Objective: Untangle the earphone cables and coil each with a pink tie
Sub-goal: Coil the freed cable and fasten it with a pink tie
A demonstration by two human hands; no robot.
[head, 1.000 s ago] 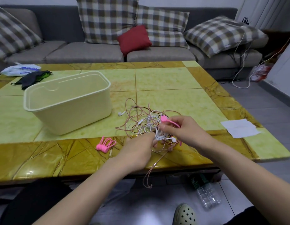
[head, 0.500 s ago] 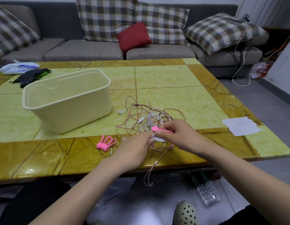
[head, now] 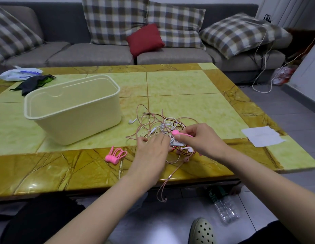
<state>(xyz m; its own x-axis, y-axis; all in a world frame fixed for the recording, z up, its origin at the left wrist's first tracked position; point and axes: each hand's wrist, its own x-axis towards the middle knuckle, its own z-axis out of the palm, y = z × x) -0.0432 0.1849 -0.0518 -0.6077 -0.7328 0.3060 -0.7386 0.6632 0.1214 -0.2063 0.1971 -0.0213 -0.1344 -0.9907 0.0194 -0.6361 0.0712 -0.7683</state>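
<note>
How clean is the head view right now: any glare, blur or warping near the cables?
Head view: even light, soft shadows; glare spots on the table along its glossy near border, none over the cables; wide-angle bends the table edges; left hand, right hand and tie look sharp; thin strands merge in the tangle.

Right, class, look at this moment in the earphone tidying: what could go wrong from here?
1. The pink tie, pinched in the right hand, sits over a white bundle lying within the tangle; it may trap other strands too.
2. The pink cable hanging off the table edge could snag or drag the tangle when pulled.
</note>
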